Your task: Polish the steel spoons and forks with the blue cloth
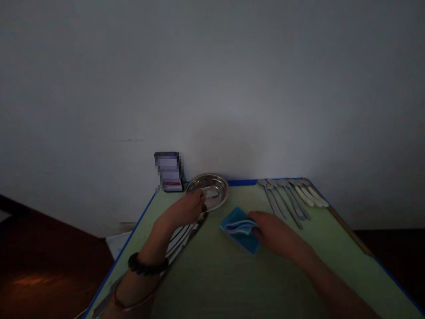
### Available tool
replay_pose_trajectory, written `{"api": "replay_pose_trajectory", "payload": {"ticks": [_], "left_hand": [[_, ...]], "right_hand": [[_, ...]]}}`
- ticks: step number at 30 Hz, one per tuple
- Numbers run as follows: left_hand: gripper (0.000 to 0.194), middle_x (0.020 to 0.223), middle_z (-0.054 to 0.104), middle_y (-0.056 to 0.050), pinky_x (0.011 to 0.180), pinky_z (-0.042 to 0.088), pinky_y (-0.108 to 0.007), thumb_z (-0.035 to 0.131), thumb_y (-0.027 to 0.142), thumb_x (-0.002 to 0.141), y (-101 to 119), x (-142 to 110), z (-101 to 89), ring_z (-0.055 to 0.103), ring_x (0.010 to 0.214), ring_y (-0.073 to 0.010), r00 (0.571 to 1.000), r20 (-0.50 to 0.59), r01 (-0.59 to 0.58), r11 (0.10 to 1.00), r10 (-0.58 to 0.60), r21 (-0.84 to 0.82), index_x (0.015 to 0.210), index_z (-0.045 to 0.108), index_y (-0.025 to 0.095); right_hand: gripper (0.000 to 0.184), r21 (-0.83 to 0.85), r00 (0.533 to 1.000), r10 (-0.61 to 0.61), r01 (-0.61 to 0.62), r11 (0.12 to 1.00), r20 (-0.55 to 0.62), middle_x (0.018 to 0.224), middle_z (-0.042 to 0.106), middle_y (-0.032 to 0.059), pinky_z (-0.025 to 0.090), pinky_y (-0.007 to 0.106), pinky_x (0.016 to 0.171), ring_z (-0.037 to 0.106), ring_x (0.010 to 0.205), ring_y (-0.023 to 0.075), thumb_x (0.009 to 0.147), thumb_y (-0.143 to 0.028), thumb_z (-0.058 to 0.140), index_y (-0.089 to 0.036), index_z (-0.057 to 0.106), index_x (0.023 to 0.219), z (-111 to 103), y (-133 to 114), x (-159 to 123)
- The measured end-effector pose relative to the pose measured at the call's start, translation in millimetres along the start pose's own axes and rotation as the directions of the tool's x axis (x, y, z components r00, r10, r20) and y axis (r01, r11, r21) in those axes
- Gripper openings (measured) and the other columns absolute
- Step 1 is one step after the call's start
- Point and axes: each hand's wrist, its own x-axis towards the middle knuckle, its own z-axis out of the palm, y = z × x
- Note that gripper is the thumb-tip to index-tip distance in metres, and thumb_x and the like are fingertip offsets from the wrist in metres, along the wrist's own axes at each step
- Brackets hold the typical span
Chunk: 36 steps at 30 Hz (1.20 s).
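Note:
My left hand (187,209) reaches to the near rim of a round steel bowl (215,184) at the back of the green table, its fingers curled around the end of a piece of cutlery I cannot make out clearly. Under its wrist lie several pieces of cutlery (181,239) side by side. My right hand (272,230) rests on a folded blue cloth (241,228) in the table's middle, fingers closed over its right edge.
A row of several spoons and white-handled cutlery (292,197) lies at the back right. A small box (169,175) leans against the wall behind the bowl. The green table (232,283) has a blue edge; dark floor lies on the left.

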Motion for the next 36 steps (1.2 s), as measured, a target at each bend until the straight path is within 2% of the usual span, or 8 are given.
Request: {"api": "replay_pose_trajectory", "payload": {"ticks": [5, 12, 16, 22, 28, 31, 34, 36], "left_hand": [[0.026, 0.085, 0.062, -0.007, 0.066, 0.043, -0.027, 0.027, 0.032, 0.089, 15.2, -0.8, -11.1, 0.058, 0.077, -0.0170, 0.990, -0.063, -0.132, 0.988, 0.127, -0.081, 0.091, 0.048, 0.016], [0.029, 0.078, 0.060, -0.002, 0.058, 0.041, -0.024, 0.030, 0.035, 0.089, 71.9, 2.7, -30.4, 0.054, 0.064, -0.0140, 0.970, -0.118, -0.226, 0.967, 0.212, -0.117, 0.103, 0.049, 0.018], [0.021, 0.083, 0.060, -0.002, 0.068, 0.042, -0.026, 0.035, 0.028, 0.088, 83.6, -14.3, -41.3, 0.055, 0.076, -0.0154, 0.947, -0.087, -0.318, 0.944, 0.310, -0.094, 0.096, 0.052, 0.020], [0.020, 0.077, 0.059, 0.000, 0.065, 0.041, -0.027, 0.034, 0.026, 0.087, 78.3, -22.6, -39.3, 0.055, 0.069, -0.0151, 0.961, -0.047, -0.274, 0.961, 0.272, -0.040, 0.092, 0.053, 0.021], [0.024, 0.081, 0.062, -0.001, 0.062, 0.042, -0.026, 0.035, 0.026, 0.087, 76.0, -26.3, -43.3, 0.055, 0.068, -0.0153, 0.954, -0.049, -0.298, 0.954, 0.297, -0.033, 0.099, 0.056, 0.022], [0.023, 0.086, 0.064, -0.002, 0.065, 0.044, -0.026, 0.038, 0.028, 0.087, 77.5, -29.6, -50.0, 0.057, 0.073, -0.0158, 0.944, -0.073, -0.327, 0.944, 0.323, -0.048, 0.099, 0.058, 0.023], [0.022, 0.085, 0.065, -0.001, 0.065, 0.044, -0.025, 0.040, 0.029, 0.087, 81.6, -30.7, -53.5, 0.058, 0.073, -0.0150, 0.930, -0.070, -0.365, 0.928, 0.360, -0.076, 0.096, 0.059, 0.024], [0.022, 0.085, 0.066, -0.001, 0.065, 0.045, -0.025, 0.040, 0.031, 0.087, 85.1, -29.8, -53.3, 0.059, 0.073, -0.0155, 0.924, -0.099, -0.377, 0.923, 0.370, -0.073, 0.094, 0.060, 0.024]], "right_hand": [[0.029, 0.189, 1.000, -0.005, 0.002, 0.982, 0.013, 0.075, 0.062, 0.0035, 0.043, 0.027, 0.063, 0.057, 0.068, 0.0164, 0.085, -0.039, 0.041, -0.017, 0.060, 0.087, -64.6, 47.1, -5.7], [0.035, 0.584, 0.858, 0.312, -0.017, 0.812, -0.409, 0.065, 0.059, 0.0000, 0.043, 0.027, 0.053, 0.056, 0.055, 0.0146, 0.077, -0.052, 0.050, -0.018, 0.056, 0.078, -116.9, 46.3, -20.3], [0.035, 0.299, 0.767, 0.322, -0.178, 0.938, -0.555, 0.053, 0.050, -0.0028, 0.035, 0.024, 0.041, 0.048, 0.045, 0.0120, 0.069, -0.054, 0.058, -0.020, 0.051, 0.067, -122.5, 34.8, -13.7], [0.034, 0.418, 0.912, 0.205, -0.041, 0.908, -0.355, 0.056, 0.051, -0.0021, 0.036, 0.021, 0.039, 0.048, 0.047, 0.0103, 0.076, -0.051, 0.052, -0.019, 0.050, 0.066, -114.4, 31.9, 0.0], [0.034, 0.631, 0.925, 0.261, -0.031, 0.775, -0.276, 0.057, 0.046, -0.0041, 0.035, 0.019, 0.037, 0.043, 0.045, 0.0084, 0.079, -0.052, 0.049, -0.019, 0.052, 0.074, -112.6, 37.9, -0.8], [0.033, 0.647, 0.839, 0.349, 0.006, 0.762, -0.418, 0.057, 0.042, -0.0044, 0.032, 0.018, 0.037, 0.040, 0.045, 0.0083, 0.079, -0.053, 0.048, -0.021, 0.051, 0.075, -112.8, 34.5, 0.3], [0.030, 0.623, 0.641, 0.388, 0.184, 0.760, -0.663, 0.057, 0.037, -0.0048, 0.031, 0.019, 0.040, 0.035, 0.046, 0.0084, 0.083, -0.050, 0.043, -0.023, 0.046, 0.072, -111.2, 20.7, 0.2], [0.028, 0.589, 0.686, 0.288, 0.251, 0.768, -0.668, 0.060, 0.044, -0.0034, 0.036, 0.021, 0.047, 0.041, 0.051, 0.0099, 0.084, -0.048, 0.042, -0.023, 0.047, 0.073, -109.6, 8.1, -2.6]]}}
